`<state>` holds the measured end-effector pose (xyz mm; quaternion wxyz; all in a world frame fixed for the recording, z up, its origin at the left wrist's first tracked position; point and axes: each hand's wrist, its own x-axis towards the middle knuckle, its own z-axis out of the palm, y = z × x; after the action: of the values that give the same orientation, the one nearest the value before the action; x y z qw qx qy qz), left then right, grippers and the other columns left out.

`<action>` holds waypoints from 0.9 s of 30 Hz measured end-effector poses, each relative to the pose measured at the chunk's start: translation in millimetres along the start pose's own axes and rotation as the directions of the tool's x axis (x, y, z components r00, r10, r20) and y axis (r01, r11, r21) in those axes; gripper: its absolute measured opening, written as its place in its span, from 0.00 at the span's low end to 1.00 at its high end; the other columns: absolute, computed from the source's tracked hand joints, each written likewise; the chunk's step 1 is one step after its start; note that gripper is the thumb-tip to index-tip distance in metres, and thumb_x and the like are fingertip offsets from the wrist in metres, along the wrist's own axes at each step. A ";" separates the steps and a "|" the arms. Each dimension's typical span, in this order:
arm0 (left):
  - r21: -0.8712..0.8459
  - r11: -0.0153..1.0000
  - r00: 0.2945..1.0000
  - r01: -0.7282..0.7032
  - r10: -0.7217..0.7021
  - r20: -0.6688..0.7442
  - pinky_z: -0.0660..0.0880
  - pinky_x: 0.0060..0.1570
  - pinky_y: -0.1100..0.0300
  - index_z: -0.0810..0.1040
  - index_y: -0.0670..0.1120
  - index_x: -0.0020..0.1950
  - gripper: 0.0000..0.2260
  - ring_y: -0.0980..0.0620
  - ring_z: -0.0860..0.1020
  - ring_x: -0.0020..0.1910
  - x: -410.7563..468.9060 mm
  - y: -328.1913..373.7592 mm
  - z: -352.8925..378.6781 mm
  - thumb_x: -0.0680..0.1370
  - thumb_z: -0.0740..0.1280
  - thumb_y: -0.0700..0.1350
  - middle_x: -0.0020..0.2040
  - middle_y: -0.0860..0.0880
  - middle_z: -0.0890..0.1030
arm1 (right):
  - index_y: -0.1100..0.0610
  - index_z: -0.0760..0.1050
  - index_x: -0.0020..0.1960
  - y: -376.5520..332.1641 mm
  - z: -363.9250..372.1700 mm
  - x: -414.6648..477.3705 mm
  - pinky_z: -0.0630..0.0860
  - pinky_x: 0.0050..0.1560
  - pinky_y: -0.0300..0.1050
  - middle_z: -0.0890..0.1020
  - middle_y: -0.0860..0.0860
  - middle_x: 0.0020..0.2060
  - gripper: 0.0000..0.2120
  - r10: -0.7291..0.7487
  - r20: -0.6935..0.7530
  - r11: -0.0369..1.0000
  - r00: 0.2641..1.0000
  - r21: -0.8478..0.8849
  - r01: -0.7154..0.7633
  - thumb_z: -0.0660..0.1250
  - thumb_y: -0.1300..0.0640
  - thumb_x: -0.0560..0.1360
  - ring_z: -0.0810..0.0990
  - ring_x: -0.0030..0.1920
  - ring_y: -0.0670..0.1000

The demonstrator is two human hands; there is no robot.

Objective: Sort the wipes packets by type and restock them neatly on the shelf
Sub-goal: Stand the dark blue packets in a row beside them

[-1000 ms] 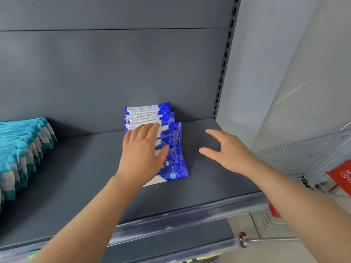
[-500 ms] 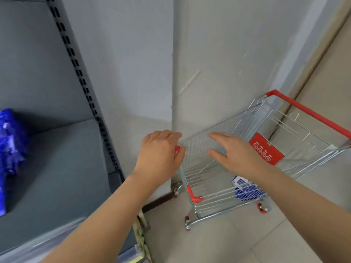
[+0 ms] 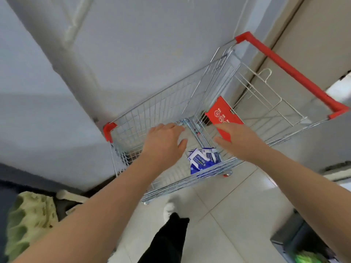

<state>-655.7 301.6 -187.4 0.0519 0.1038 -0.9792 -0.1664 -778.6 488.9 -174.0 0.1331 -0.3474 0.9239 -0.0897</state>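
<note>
You face a wire cart (image 3: 161, 103) on pale floor tiles (image 3: 237, 202) by a grey wall (image 3: 133, 44). Your left hand (image 3: 163, 141) and right hand (image 3: 237, 139) hover over it, fingers spread, gripping nothing; blue wipes packets (image 3: 203, 162) lie on its bottom, below and between your 2 hands.

Scene lit evenly by soft, diffuse light — no hard shadows cast. Pale wall (image 3: 133, 44) and floor tiles (image 3: 237, 205) rendered bright, slightly washed out. Motion blur seen throughout; cart wires (image 3: 171, 103) smeared, print on blue packets (image 3: 203, 162) unreadable. Straight lines bowed toward edges — wide-angle distortion. Lower corners softest.
</note>
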 end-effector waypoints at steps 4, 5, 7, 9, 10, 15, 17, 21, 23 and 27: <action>-0.007 1.000 0.988 0.030 -0.028 0.154 0.68 0.64 0.51 0.71 0.51 0.69 0.18 0.47 0.74 0.61 70.5 -8.8 69.2 0.81 0.58 0.53 0.64 0.49 0.76 | 0.52 0.68 0.70 63.8 32.8 60.9 0.68 0.63 0.47 0.76 0.51 0.64 0.24 0.046 0.111 0.999 0.993 0.006 -0.047 0.63 0.45 0.77 0.74 0.62 0.53; -0.017 0.999 0.980 0.048 -0.044 0.195 0.69 0.63 0.51 0.71 0.51 0.70 0.18 0.48 0.74 0.61 85.8 -11.3 86.5 0.81 0.58 0.53 0.64 0.49 0.76 | 0.52 0.67 0.71 79.6 42.7 75.4 0.67 0.63 0.46 0.75 0.51 0.65 0.24 0.051 0.151 0.999 0.987 0.005 -0.053 0.63 0.45 0.77 0.73 0.63 0.52; -0.032 0.995 0.957 0.097 -0.084 0.276 0.70 0.63 0.51 0.71 0.51 0.70 0.19 0.48 0.73 0.63 113.2 -17.8 121.1 0.81 0.59 0.54 0.64 0.50 0.76 | 0.52 0.67 0.72 110.3 64.7 102.0 0.65 0.66 0.45 0.74 0.51 0.67 0.25 0.051 0.223 0.998 0.973 0.012 -0.055 0.64 0.46 0.77 0.71 0.65 0.52; -0.051 0.986 0.928 0.160 -0.133 0.347 0.68 0.65 0.51 0.70 0.52 0.70 0.19 0.48 0.73 0.64 134.8 -26.5 157.1 0.81 0.59 0.54 0.65 0.51 0.76 | 0.53 0.67 0.72 138.5 87.1 127.1 0.63 0.68 0.45 0.72 0.51 0.69 0.26 0.044 0.291 0.999 0.956 0.017 -0.051 0.66 0.47 0.76 0.70 0.68 0.51; -0.072 0.978 0.911 0.196 -0.154 0.382 0.68 0.65 0.51 0.70 0.51 0.70 0.19 0.48 0.72 0.64 142.8 -29.9 175.0 0.80 0.60 0.54 0.64 0.51 0.76 | 0.53 0.67 0.72 151.7 98.3 138.2 0.63 0.68 0.45 0.72 0.50 0.69 0.26 0.048 0.322 0.998 0.945 0.021 -0.058 0.67 0.48 0.76 0.70 0.68 0.51; -0.105 0.932 0.813 0.348 -0.244 0.529 0.69 0.64 0.51 0.71 0.51 0.69 0.19 0.49 0.73 0.64 166.4 -42.5 270.1 0.79 0.63 0.53 0.64 0.50 0.76 | 0.55 0.67 0.72 206.4 158.9 193.8 0.65 0.67 0.45 0.71 0.53 0.70 0.28 0.022 0.476 0.998 0.879 0.048 -0.051 0.69 0.51 0.75 0.71 0.67 0.52; -0.114 0.897 0.765 0.428 -0.291 0.575 0.70 0.63 0.50 0.71 0.49 0.68 0.20 0.48 0.73 0.63 170.5 -45.5 304.9 0.78 0.65 0.53 0.65 0.48 0.76 | 0.55 0.68 0.71 220.4 184.3 213.2 0.67 0.67 0.47 0.72 0.54 0.69 0.27 -0.006 0.535 0.999 0.845 0.037 -0.016 0.69 0.51 0.75 0.71 0.67 0.54; -0.109 0.805 0.641 0.583 -0.372 0.672 0.72 0.57 0.53 0.68 0.45 0.67 0.26 0.46 0.74 0.59 172.0 -48.7 365.3 0.74 0.71 0.53 0.62 0.45 0.76 | 0.58 0.71 0.68 240.6 228.6 237.7 0.71 0.62 0.50 0.75 0.58 0.64 0.23 -0.061 0.624 0.998 0.779 0.022 0.060 0.68 0.54 0.75 0.75 0.61 0.56; -0.125 0.743 0.596 0.657 -0.412 0.689 0.72 0.51 0.54 0.67 0.43 0.65 0.29 0.46 0.75 0.54 169.0 -50.8 385.7 0.71 0.74 0.52 0.57 0.45 0.77 | 0.58 0.70 0.69 248.5 249.5 244.0 0.70 0.63 0.49 0.75 0.57 0.64 0.24 -0.076 0.649 0.997 0.757 0.026 0.078 0.69 0.55 0.75 0.74 0.63 0.56; -0.164 0.704 0.599 0.691 -0.431 0.675 0.66 0.43 0.60 0.70 0.45 0.57 0.24 0.50 0.72 0.45 164.0 -54.4 402.5 0.68 0.78 0.49 0.47 0.50 0.74 | 0.60 0.71 0.60 261.5 283.8 245.7 0.73 0.49 0.48 0.77 0.55 0.52 0.19 -0.119 0.642 0.991 0.757 0.028 0.132 0.71 0.59 0.71 0.76 0.52 0.56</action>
<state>-860.0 342.1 -572.8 -0.2910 0.3437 -0.7988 -0.3988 -1030.4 498.6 -555.8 0.4313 -0.4196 0.7979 0.0348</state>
